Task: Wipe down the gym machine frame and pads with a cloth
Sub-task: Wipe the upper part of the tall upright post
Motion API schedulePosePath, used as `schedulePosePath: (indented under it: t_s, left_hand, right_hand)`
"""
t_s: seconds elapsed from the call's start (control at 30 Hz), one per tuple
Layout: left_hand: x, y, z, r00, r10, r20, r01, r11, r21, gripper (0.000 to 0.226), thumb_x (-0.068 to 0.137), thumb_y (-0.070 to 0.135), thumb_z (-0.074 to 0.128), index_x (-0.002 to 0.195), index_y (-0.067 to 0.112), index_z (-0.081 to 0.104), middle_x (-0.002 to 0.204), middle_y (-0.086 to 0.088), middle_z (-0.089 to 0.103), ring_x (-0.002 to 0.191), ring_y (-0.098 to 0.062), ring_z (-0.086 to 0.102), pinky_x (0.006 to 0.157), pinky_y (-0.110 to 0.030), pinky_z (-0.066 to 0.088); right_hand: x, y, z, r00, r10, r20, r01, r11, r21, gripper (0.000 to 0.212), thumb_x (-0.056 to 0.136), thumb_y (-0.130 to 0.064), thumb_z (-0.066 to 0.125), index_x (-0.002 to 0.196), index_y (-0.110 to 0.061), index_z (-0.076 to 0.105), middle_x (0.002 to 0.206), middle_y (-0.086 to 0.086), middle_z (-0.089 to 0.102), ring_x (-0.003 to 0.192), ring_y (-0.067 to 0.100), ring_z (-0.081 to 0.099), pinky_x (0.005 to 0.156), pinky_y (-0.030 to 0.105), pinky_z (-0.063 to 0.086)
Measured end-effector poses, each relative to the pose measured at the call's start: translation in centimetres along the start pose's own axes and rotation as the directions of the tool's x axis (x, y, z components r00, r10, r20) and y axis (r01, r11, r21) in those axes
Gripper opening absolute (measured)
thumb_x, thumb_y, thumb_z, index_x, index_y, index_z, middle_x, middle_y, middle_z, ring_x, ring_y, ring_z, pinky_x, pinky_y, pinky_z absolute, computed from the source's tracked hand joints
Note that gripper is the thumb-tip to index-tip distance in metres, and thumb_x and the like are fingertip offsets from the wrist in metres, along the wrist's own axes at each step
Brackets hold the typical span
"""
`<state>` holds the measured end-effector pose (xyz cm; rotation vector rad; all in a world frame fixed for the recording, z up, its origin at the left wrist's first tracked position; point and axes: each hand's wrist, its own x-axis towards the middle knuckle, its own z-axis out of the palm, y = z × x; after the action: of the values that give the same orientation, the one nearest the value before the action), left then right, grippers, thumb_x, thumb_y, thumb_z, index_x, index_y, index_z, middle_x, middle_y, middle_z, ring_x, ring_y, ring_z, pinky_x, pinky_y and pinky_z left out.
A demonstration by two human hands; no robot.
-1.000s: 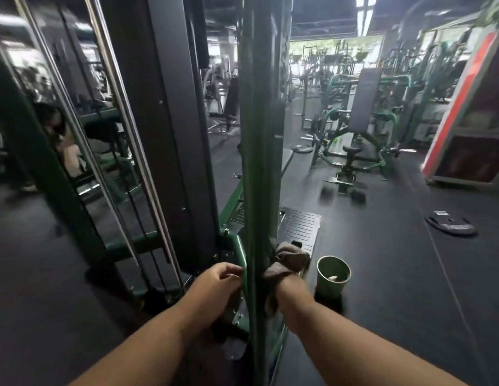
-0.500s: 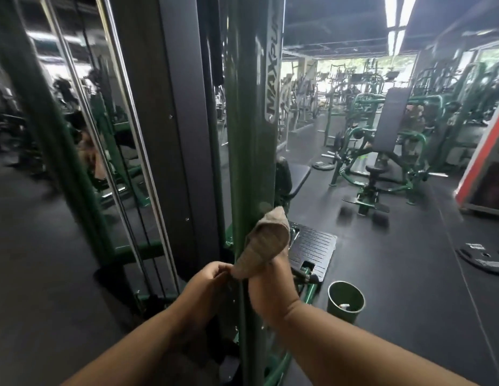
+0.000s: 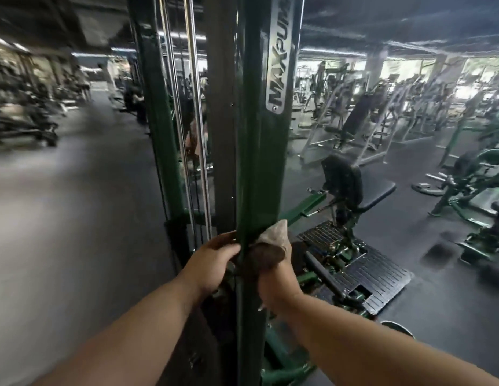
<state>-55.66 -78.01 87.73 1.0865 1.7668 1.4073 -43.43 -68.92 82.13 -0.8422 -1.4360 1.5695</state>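
A dark green upright post (image 3: 261, 162) of the gym machine frame rises in front of me, with a grey MAXPUMP badge near its top. My right hand (image 3: 276, 277) grips a brownish cloth (image 3: 270, 246) and presses it against the post's right side, about waist height. My left hand (image 3: 212, 263) curls around the post's left edge at the same height. The machine's black seat pad (image 3: 376, 192) and back pad (image 3: 343, 179) stand behind the post to the right.
Chrome guide rods (image 3: 198, 135) and a grey panel run up left of the post. A black ribbed footplate (image 3: 362, 268) lies on the floor to the right, a green cup's rim (image 3: 396, 327) near it. Other green machines (image 3: 471, 185) fill the right and back.
Both hands and the cloth have slid up the post from near its base. My view has tilted up, so the badge and more of the gym show.
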Motion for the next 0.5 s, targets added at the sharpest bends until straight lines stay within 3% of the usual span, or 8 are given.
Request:
schedulePosePath:
  t_s: [0.1,0.2,0.3,0.33,0.37,0.43,0.47,0.5]
  left_hand:
    - [-1.0,0.9,0.9,1.000,-0.017,0.009,0.017,0.999,-0.032,0.034,0.107,0.004,0.052,0.127,0.031,0.059,0.114,0.024,0.065,0.108,0.005,0.058,0.073,0.002,0.041]
    - [-1.6,1.4,0.8,0.999,0.028,-0.029,-0.028,1.000,-0.004,0.046,0.110,0.004,0.046,0.153,0.018,0.038,0.133,0.016,0.041,0.120,-0.002,0.042,0.075,0.009,0.032]
    - [-1.5,1.6,0.2,0.996,0.085,-0.008,-0.084,0.994,0.064,0.040,0.105,0.006,0.043,0.140,0.002,0.061,0.129,0.003,0.067,0.118,-0.012,0.066,0.090,-0.005,0.050]
    - [-0.9,0.7,0.0,0.993,0.114,0.004,-0.114,0.990,0.078,0.036,0.102,0.009,0.047,0.127,0.010,0.072,0.113,0.005,0.077,0.104,-0.014,0.074,0.084,-0.011,0.055]
    - [-1.0,1.1,-0.1,0.999,0.030,-0.031,-0.029,0.999,0.039,0.031,0.103,0.013,0.052,0.120,0.025,0.075,0.099,0.014,0.079,0.096,-0.009,0.074,0.076,-0.009,0.052]
    - [-1.4,1.2,-0.2,1.000,0.017,-0.015,-0.015,0.993,0.118,0.031,0.105,0.017,0.059,0.120,0.041,0.072,0.102,0.022,0.078,0.105,0.000,0.069,0.076,-0.003,0.045]
    - [-1.3,1.0,-0.2,0.999,0.011,0.036,-0.016,0.990,0.140,0.036,0.104,0.014,0.059,0.123,0.042,0.070,0.109,0.019,0.077,0.108,0.002,0.067,0.079,-0.003,0.045]
    - [-1.3,0.9,-0.5,0.998,-0.007,0.060,-0.002,0.990,0.140,0.040,0.104,0.009,0.058,0.124,0.042,0.069,0.110,0.014,0.077,0.101,0.007,0.067,0.077,-0.002,0.045]
  right_hand:
    - [3.5,-4.5,0.2,0.991,-0.124,-0.055,0.120,0.990,-0.069,0.073,0.069,-0.041,0.075,0.137,-0.039,0.046,0.128,0.011,0.063,0.115,0.038,0.065,0.100,0.064,0.054]
    - [5.4,-8.6,0.4,0.968,-0.249,0.002,0.245,0.951,-0.188,0.072,0.074,-0.023,0.064,0.144,-0.029,0.044,0.145,0.006,0.051,0.131,0.027,0.056,0.111,0.056,0.049]
    - [4.2,-8.0,-0.7,0.953,-0.296,0.060,0.299,0.897,-0.325,0.064,0.082,-0.006,0.064,0.139,-0.032,0.051,0.146,0.003,0.049,0.123,0.013,0.059,0.111,0.048,0.050]
    - [3.8,-6.7,-0.9,0.955,-0.289,0.065,0.291,0.875,-0.386,0.065,0.081,0.003,0.063,0.137,-0.027,0.051,0.141,0.008,0.052,0.119,0.019,0.062,0.106,0.055,0.053]
    - [3.4,-5.5,-0.9,0.956,-0.277,0.100,0.293,0.853,-0.431,0.061,0.080,0.010,0.061,0.134,-0.019,0.050,0.133,0.016,0.055,0.116,0.028,0.063,0.102,0.063,0.053]
    - [2.7,-3.5,0.1,0.961,-0.139,0.239,0.230,0.880,-0.416,0.037,0.091,-0.001,0.064,0.124,-0.012,0.053,0.121,0.022,0.057,0.116,0.034,0.056,0.113,0.065,0.041]
    - [3.0,-3.3,0.2,0.954,-0.084,0.289,0.200,0.894,-0.400,0.038,0.097,-0.024,0.067,0.131,-0.014,0.053,0.125,0.018,0.057,0.122,0.032,0.052,0.120,0.055,0.034]
    - [2.9,-3.6,0.4,0.953,-0.127,0.274,0.255,0.823,-0.507,0.062,0.094,-0.050,0.069,0.142,-0.016,0.050,0.132,0.013,0.055,0.125,0.030,0.049,0.124,0.050,0.029]
